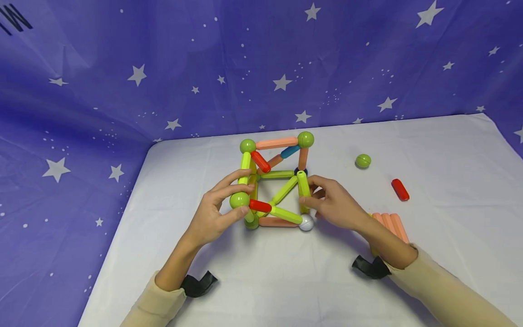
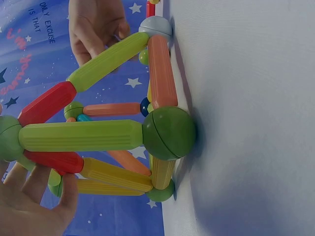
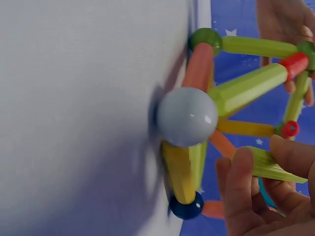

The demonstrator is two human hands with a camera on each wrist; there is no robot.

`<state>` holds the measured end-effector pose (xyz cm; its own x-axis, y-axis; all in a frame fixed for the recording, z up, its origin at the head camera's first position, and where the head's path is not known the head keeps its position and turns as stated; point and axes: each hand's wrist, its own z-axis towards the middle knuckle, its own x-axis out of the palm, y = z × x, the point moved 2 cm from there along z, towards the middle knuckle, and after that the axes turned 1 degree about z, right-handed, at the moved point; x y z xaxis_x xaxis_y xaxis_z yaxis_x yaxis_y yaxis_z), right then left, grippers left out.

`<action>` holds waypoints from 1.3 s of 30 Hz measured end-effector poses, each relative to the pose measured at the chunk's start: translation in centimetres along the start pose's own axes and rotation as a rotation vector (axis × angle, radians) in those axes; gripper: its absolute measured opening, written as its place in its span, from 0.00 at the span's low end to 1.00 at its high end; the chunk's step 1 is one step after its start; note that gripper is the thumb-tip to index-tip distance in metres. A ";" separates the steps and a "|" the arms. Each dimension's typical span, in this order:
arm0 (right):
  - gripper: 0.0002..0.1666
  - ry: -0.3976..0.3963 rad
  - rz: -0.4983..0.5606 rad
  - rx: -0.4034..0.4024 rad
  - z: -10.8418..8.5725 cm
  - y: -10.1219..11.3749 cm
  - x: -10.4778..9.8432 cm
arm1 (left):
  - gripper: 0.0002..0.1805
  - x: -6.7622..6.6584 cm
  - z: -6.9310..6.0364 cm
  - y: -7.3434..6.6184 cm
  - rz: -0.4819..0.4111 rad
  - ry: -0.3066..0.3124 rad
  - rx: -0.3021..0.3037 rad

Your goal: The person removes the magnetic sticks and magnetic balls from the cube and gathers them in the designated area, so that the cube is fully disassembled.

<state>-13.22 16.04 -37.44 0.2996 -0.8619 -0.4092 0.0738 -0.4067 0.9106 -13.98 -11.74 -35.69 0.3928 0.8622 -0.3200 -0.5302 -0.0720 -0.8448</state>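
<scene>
A cage-like frame (image 1: pixel 279 221) of magnetic sticks and balls stands on the table. My left hand (image 1: pixel 216 204) holds its near upper left corner, fingers over a light green stick (image 1: pixel 245 162) and thumb by a green ball (image 1: pixel 239 200). A short red stick (image 2: pixel 59 161) lies by its fingertips in the left wrist view. My right hand (image 1: pixel 337 202) pinches a light green stick (image 3: pixel 270 164) between thumb and fingers at the frame's right side. Below that stick sit a silvery ball (image 3: pixel 187 117) and a dark blue ball (image 3: pixel 186 205) at the base corners.
To the right on the white table (image 1: pixel 286 281) lie a loose green ball (image 1: pixel 363 161) and a short red stick (image 1: pixel 400 190). Several pink sticks (image 1: pixel 392 225) lie in a row, partly behind the right forearm. A blue starry cloth (image 1: pixel 245 68) hangs behind.
</scene>
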 end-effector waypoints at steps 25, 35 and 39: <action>0.35 -0.242 -0.463 0.193 -12.9 -7.7 -10.8 | 0.18 -0.2 0.0 0.0 -0.001 0.000 -0.005; 0.42 -0.115 -0.466 0.318 -13.9 -9.6 -11.1 | 0.18 -0.1 0.0 -0.1 0.004 0.006 -0.006; 0.42 -0.083 -0.479 0.353 -13.9 -9.9 -11.3 | 0.18 -0.1 0.0 -0.2 0.008 0.007 -0.011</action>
<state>-4.10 34.00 -41.02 0.2345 -0.5724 -0.7857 -0.1428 -0.8198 0.5546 -13.96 -11.79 -35.51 0.3938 0.8579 -0.3301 -0.5254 -0.0846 -0.8466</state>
